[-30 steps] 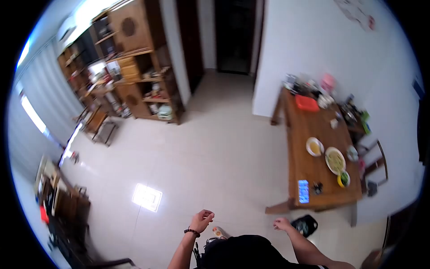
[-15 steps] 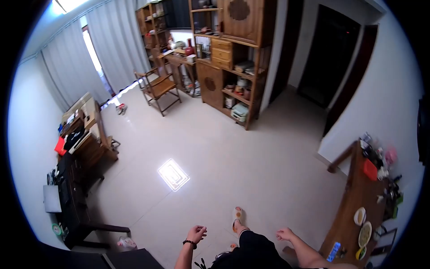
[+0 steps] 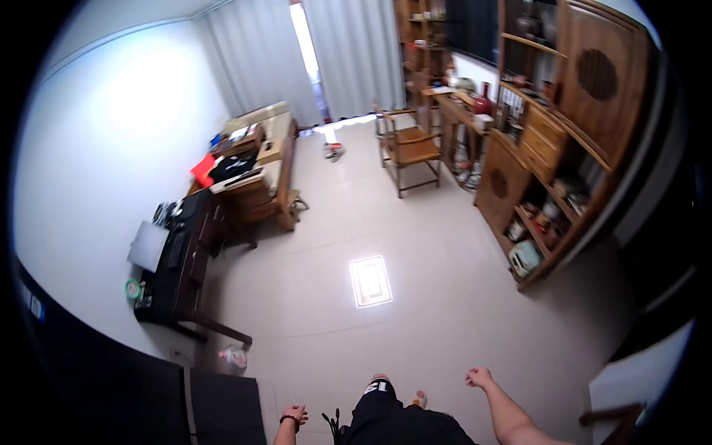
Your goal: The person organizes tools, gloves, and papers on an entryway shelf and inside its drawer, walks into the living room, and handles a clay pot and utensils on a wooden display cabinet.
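Note:
My left hand [image 3: 294,412], with a dark bead bracelet [image 3: 290,420] on the wrist, hangs low in the head view with fingers loosely apart and nothing in it. My right hand [image 3: 478,378] is held out over the floor, fingers slightly bent and apart, also without anything in it. Between the hands are my black shorts [image 3: 404,423] with white lettering and a sandalled foot [image 3: 420,399]. Dark cords [image 3: 334,424] dangle beside my left hand. Neither hand touches furniture.
A dark desk [image 3: 189,252] with a laptop [image 3: 148,246] stands left, a plastic bag [image 3: 233,357] near its leg. Beyond are a wooden couch [image 3: 278,163] and a wooden chair [image 3: 411,148]. A wooden cabinet [image 3: 500,178] lines the right; grey curtains [image 3: 356,59] hang behind.
My view has turned left, so the furniture has shifted rightward and the right-hand table has mostly left view. My feet have changed position in a step. Both hands remain without objects.

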The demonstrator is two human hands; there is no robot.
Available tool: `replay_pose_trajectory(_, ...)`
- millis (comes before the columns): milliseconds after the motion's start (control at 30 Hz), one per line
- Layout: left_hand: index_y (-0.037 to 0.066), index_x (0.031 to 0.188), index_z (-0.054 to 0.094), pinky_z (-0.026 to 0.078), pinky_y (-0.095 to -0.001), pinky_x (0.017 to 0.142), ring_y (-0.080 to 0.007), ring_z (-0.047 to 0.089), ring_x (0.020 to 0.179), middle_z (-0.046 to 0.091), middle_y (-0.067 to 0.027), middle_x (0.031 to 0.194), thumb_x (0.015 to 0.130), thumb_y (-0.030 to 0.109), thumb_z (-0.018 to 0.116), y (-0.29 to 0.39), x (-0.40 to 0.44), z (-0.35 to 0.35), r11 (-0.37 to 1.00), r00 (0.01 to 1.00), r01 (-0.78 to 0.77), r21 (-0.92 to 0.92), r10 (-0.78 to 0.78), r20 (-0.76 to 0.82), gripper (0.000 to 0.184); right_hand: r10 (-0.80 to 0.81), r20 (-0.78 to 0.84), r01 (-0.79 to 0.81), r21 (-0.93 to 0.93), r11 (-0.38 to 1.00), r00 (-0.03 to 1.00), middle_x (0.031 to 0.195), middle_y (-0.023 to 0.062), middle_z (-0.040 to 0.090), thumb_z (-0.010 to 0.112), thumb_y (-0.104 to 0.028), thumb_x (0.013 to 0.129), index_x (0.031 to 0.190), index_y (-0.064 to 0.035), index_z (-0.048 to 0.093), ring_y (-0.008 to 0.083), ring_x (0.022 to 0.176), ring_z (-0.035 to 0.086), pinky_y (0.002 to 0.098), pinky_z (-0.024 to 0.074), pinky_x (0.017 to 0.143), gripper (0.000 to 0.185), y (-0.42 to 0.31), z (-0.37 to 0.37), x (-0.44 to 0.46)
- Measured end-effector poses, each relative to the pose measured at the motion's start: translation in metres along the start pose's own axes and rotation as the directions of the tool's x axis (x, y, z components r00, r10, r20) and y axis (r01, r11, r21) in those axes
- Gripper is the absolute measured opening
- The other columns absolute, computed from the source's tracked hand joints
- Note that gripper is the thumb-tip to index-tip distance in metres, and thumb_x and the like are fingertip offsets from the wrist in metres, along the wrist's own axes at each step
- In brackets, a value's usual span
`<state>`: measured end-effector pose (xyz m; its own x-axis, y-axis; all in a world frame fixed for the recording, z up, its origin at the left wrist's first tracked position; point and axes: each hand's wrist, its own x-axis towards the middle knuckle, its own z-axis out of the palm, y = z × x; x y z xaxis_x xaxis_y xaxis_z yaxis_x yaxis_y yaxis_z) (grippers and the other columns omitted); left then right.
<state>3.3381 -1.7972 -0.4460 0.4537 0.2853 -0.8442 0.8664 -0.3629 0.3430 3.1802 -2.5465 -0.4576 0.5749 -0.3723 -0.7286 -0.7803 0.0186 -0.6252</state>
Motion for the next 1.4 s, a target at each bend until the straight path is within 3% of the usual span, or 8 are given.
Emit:
replay_pose_trajectory(167, 0.005, 0.140, 0.065, 0.065, -0.0456, 0.080, -0.0293, 0.081, 0.097, 0.080, -0.0146, 0.127, 0.109, 0.034, 0.071, 0.027, 0.008, 0.054, 0.974, 0.972, 0.223, -0.051, -0.217, 0.089, 0.042, -0.192, 0.051, 0.193, -0.006, 0.981, 0.980, 0.098, 0.0139, 0.080, 0.069, -0.018, 0.106, 0.120, 0.0050, 0.073, 0.0227, 0.074, 0.079, 0.0353, 0.0637, 0.060, 0.027, -0.207, -0.010, 0.102)
replay_pose_trajectory(333, 0.007, 0.140, 0.066, 0.064, -0.0437, 0.080, -0.0268, 0.079, 0.092, 0.080, -0.0116, 0.127, 0.109, 0.036, 0.071, 0.160, 0.053, 0.108, 0.961, 0.960, 0.260, -0.093, -0.247, 0.131, 0.043, -0.223, 0.167, 0.249, -0.150, 0.957, 0.960, 0.102, 0.0158, 0.080, 0.072, -0.019, 0.107, 0.125, 0.0046, 0.071, 0.0242, 0.078, 0.081, 0.0353, 0.0645, 0.062, 0.030, -0.284, -0.043, 0.224)
replay_pose_trajectory(500, 0.007, 0.131, 0.070, 0.059, -0.0368, 0.066, -0.0180, 0.074, 0.082, 0.079, -0.0069, 0.111, 0.107, 0.038, 0.071, 0.381, 0.132, 0.136, 0.984, 0.987, 0.024, -0.175, 0.005, 0.159, 0.040, 0.063, 0.106, -0.049, -0.126, 0.991, 0.992, 0.100, 0.0172, 0.080, 0.072, -0.019, 0.106, 0.127, 0.0024, 0.070, 0.0283, 0.077, 0.081, 0.0398, 0.0665, 0.063, 0.030, -0.308, -0.097, 0.296)
replay_pose_trajectory(533, 0.010, 0.132, 0.068, 0.062, -0.0397, 0.078, -0.0218, 0.076, 0.095, 0.080, -0.0063, 0.117, 0.108, 0.042, 0.069, 0.433, 0.137, 0.136, 0.986, 0.984, -0.074, -0.150, 0.096, 0.148, 0.041, 0.082, 0.114, -0.067, -0.131, 0.989, 0.990, 0.104, 0.0189, 0.080, 0.071, -0.021, 0.107, 0.130, 0.0021, 0.067, 0.0306, 0.080, 0.082, 0.0404, 0.0677, 0.066, 0.033, -0.296, -0.112, 0.331)
replay_pose_trajectory(567, 0.007, 0.129, 0.071, 0.059, -0.0330, 0.064, -0.0162, 0.075, 0.081, 0.081, -0.0061, 0.106, 0.106, 0.034, 0.073, 0.488, 0.137, 0.139, 0.972, 0.985, -0.115, -0.203, 0.138, 0.100, 0.036, 0.087, 0.127, -0.070, -0.133, 0.989, 0.988, 0.104, 0.0189, 0.080, 0.071, -0.021, 0.107, 0.130, 0.0021, 0.067, 0.0306, 0.080, 0.082, 0.0404, 0.0677, 0.066, 0.033, -0.312, -0.111, 0.343)
replay_pose_trajectory(867, 0.006, 0.132, 0.070, 0.063, -0.0354, 0.079, -0.0196, 0.079, 0.098, 0.081, -0.0093, 0.118, 0.108, 0.038, 0.073, 0.797, 0.154, 0.136, 0.883, 0.885, -0.438, -0.167, 0.456, 0.094, 0.040, 0.250, 0.134, -0.222, -0.194, 0.956, 0.959, 0.107, 0.0190, 0.080, 0.069, -0.021, 0.108, 0.125, 0.0005, 0.068, 0.0329, 0.083, 0.082, 0.0448, 0.0681, 0.070, 0.027, -0.441, -0.086, 0.526)
replay_pose_trajectory(1067, 0.005, 0.132, 0.069, 0.063, -0.0347, 0.075, -0.0202, 0.081, 0.094, 0.081, -0.0086, 0.117, 0.108, 0.037, 0.073, 0.898, 0.217, 0.091, 0.958, 0.975, -0.217, -0.186, 0.203, -0.089, 0.040, 0.218, 0.205, -0.152, -0.295, 0.943, 0.954, 0.095, 0.0158, 0.079, 0.073, -0.017, 0.104, 0.122, 0.0029, 0.072, 0.0257, 0.073, 0.079, 0.0390, 0.0646, 0.059, 0.026, -0.706, -0.023, 0.666)
replay_pose_trajectory(1400, 0.007, 0.134, 0.068, 0.063, -0.0344, 0.072, -0.0197, 0.080, 0.092, 0.081, -0.0085, 0.116, 0.108, 0.035, 0.072, 1.041, 0.339, 0.062, 0.848, 0.986, -0.140, -0.511, 0.073, -0.148, 0.038, -0.343, 0.477, 0.488, -0.220, 0.845, 0.809, 0.101, 0.0155, 0.080, 0.068, -0.016, 0.108, 0.128, 0.0032, 0.072, 0.0229, 0.078, 0.079, 0.0368, 0.0645, 0.064, 0.028, -1.188, 0.154, 0.840)
